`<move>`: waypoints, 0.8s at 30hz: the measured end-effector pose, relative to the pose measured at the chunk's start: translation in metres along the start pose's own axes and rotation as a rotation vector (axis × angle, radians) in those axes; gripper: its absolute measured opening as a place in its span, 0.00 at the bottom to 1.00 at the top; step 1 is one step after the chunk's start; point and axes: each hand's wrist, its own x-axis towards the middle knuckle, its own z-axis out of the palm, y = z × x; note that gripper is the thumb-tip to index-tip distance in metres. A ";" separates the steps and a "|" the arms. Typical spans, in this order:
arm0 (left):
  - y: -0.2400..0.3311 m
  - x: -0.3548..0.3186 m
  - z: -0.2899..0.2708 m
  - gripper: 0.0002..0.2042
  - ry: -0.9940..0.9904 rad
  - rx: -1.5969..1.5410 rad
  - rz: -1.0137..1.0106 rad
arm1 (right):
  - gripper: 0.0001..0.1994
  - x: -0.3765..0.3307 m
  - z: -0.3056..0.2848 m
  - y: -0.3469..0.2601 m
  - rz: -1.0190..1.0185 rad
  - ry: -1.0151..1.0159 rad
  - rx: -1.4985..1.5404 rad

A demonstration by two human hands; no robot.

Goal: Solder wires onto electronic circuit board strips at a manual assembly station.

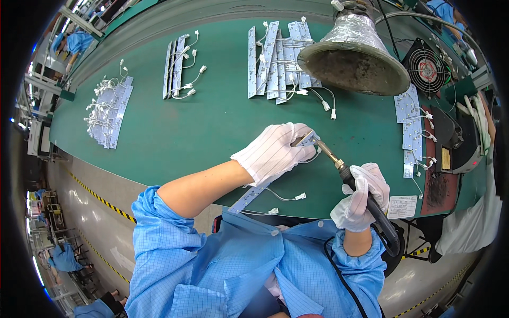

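Note:
My left hand (277, 151), in a white striped glove, is closed on a long narrow LED circuit board strip (248, 198). The strip runs under the palm, its far end poking out between thumb and fingers, and thin white wires with connectors trail beside it. Gloved as well, my right hand (362, 195) is wrapped round the black handle of a soldering iron (343, 170). The iron's metal tip meets or nearly meets the strip's far end, just past my left fingertips. Whether tip and board touch is too small to tell.
On the green table (212, 132) lie wired strips at left (115, 119), a few upright strips (172, 69) and a far-middle pile (275, 61). A foil-wrapped fume hood (354, 58) overhangs the far right. A fan (426, 66), strips (411, 127) and a soldering stand (457, 151) line the right side.

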 end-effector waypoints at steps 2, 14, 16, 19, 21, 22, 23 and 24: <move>0.000 -0.001 0.001 0.14 0.025 -0.029 0.015 | 0.09 0.000 -0.001 -0.001 0.009 0.007 0.009; 0.003 -0.002 -0.002 0.12 0.044 0.058 0.102 | 0.10 -0.002 0.004 0.002 0.048 0.050 0.041; 0.004 -0.002 -0.004 0.15 -0.013 0.077 0.048 | 0.09 -0.003 0.002 0.003 0.008 0.028 0.006; 0.005 -0.003 -0.005 0.15 -0.033 0.077 0.034 | 0.10 -0.003 -0.002 0.005 0.047 -0.031 0.046; 0.005 -0.002 -0.007 0.15 -0.033 0.086 0.013 | 0.08 -0.004 -0.002 0.002 0.050 -0.001 0.017; 0.004 -0.002 -0.007 0.15 -0.034 0.093 -0.009 | 0.09 -0.004 -0.002 0.000 0.053 0.029 -0.011; 0.004 -0.002 -0.006 0.15 -0.034 0.093 -0.008 | 0.09 -0.005 -0.004 0.002 0.034 0.024 -0.019; 0.003 -0.001 -0.004 0.14 -0.006 0.033 0.006 | 0.09 -0.007 -0.005 0.004 0.034 0.024 -0.020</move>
